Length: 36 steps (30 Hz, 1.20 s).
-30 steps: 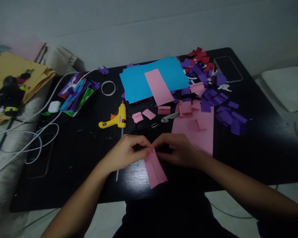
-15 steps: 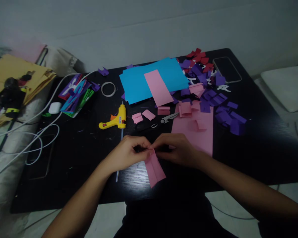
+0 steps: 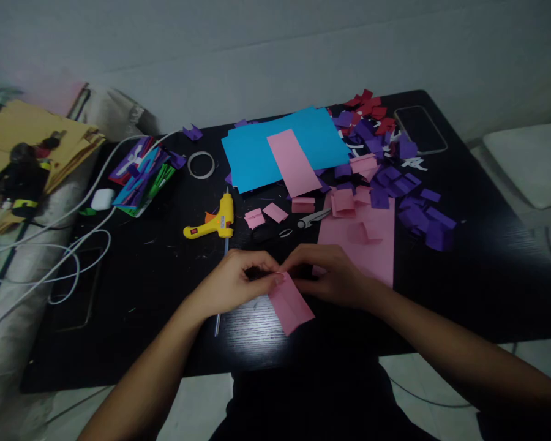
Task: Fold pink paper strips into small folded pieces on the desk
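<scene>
A creased strip of pink paper (image 3: 291, 308) is pinched at its upper end between both hands, and its lower end hangs toward the table's front edge. My left hand (image 3: 239, 282) grips it from the left with thumb and fingers together. From the right, my right hand (image 3: 328, 275) closes on the same end, its fingertips meeting the left ones. Just beyond the hands lie scissors (image 3: 298, 225) with dark handles and small cut pink pieces (image 3: 274, 212). A larger pink sheet (image 3: 376, 260) lies partly behind my right hand.
A yellow glue gun (image 3: 215, 220) with a glue stick lies left of centre, near a tape roll (image 3: 201, 165). Blue sheets (image 3: 248, 153) carry a pink strip. Purple pieces (image 3: 427, 223) and a phone (image 3: 420, 128) are at right; white cables (image 3: 80, 245) cross the left side.
The lower end of the pink strip has swung slightly right and up, and its face now looks flatter and wider. Both hands stay almost in place.
</scene>
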Motion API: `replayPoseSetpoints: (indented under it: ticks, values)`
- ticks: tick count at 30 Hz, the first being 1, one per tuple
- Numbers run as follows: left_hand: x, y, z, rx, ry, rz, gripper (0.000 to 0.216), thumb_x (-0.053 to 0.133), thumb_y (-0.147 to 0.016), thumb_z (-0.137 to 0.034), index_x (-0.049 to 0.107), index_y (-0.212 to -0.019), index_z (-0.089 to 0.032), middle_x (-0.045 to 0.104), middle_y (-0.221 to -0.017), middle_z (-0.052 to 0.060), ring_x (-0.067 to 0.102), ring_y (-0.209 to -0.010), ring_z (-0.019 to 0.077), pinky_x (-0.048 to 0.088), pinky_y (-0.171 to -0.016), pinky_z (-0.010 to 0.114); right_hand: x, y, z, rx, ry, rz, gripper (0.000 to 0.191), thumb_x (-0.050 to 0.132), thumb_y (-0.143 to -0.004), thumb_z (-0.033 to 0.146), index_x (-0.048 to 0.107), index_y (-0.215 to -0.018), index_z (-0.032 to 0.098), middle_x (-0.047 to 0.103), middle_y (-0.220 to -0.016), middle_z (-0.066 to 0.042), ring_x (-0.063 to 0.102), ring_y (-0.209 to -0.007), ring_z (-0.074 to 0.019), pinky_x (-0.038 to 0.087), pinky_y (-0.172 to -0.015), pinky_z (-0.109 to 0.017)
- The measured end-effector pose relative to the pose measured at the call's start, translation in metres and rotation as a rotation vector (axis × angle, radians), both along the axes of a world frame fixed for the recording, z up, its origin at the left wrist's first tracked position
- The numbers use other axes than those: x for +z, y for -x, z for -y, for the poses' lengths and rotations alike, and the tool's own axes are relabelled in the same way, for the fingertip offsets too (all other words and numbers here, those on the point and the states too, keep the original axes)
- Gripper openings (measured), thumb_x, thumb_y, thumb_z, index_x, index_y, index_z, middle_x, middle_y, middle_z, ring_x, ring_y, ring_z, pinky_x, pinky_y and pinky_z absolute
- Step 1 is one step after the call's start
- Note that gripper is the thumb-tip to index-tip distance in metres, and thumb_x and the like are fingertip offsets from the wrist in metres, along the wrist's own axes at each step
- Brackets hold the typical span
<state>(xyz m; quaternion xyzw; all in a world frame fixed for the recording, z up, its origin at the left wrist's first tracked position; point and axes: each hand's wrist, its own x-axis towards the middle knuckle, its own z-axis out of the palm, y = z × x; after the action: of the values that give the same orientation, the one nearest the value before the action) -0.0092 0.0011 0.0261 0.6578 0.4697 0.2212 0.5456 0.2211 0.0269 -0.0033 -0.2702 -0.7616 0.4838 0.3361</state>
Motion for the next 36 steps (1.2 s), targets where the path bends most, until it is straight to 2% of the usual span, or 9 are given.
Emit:
replayPoseSetpoints:
  ticks: [8,13,18,26,36]
  values:
    - [0.0,0.0,-0.001,-0.041,0.005,-0.02,0.012,0.067,-0.092,-0.026,0.073,-0.088,-0.016,0.071,-0.077,0.001,0.062,-0.069,0.013,0.047,-0.063,0.023,-0.002,0.001,-0.001,0.034,-0.1,-0.029,0.011,0.077,-0.091,0.017,0.077,-0.102,0.019,0.076,-0.095,-0.006,0.072,-0.082,-0.015,0.058,-0.072,-0.025]
    - [-0.002,-0.002,0.0,-0.052,-0.023,-0.051,0.007,0.066,-0.087,-0.018,0.072,-0.085,-0.016,0.068,-0.074,-0.001,0.058,-0.067,0.0119,0.044,-0.062,0.022,-0.003,0.001,-0.001,0.049,-0.108,-0.015,0.01,0.077,-0.09,0.017,0.077,-0.101,0.017,0.074,-0.093,-0.006,0.072,-0.078,-0.0146,0.058,-0.069,-0.024]
    - [-0.001,-0.002,-0.001,-0.058,-0.036,-0.049,0.008,0.064,-0.087,-0.017,0.072,-0.084,-0.016,0.067,-0.072,-0.002,0.057,-0.065,0.0114,0.043,-0.061,0.022,-0.001,0.0,-0.002,0.056,-0.067,0.009,0.012,0.078,-0.088,0.014,0.076,-0.1,0.017,0.075,-0.093,-0.006,0.071,-0.08,-0.0155,0.056,-0.07,-0.025]
    - [0.001,0.007,-0.004,-0.109,-0.008,-0.028,0.016,0.061,-0.094,-0.02,0.076,-0.098,-0.016,0.074,-0.082,0.002,0.064,-0.072,0.0132,0.048,-0.066,0.023,0.0,0.0,-0.003,0.055,-0.029,0.029,0.015,0.08,-0.087,0.015,0.075,-0.101,0.018,0.075,-0.093,-0.005,0.069,-0.079,-0.0151,0.054,-0.07,-0.025]
    - [0.004,0.006,-0.003,-0.022,0.029,-0.016,0.011,0.066,-0.093,-0.024,0.072,-0.089,-0.015,0.07,-0.077,0.0,0.062,-0.069,0.0116,0.047,-0.063,0.021,0.002,0.0,-0.002,0.041,0.039,0.038,0.016,0.078,-0.086,0.015,0.074,-0.101,0.018,0.075,-0.093,-0.004,0.069,-0.077,-0.0139,0.055,-0.068,-0.024]
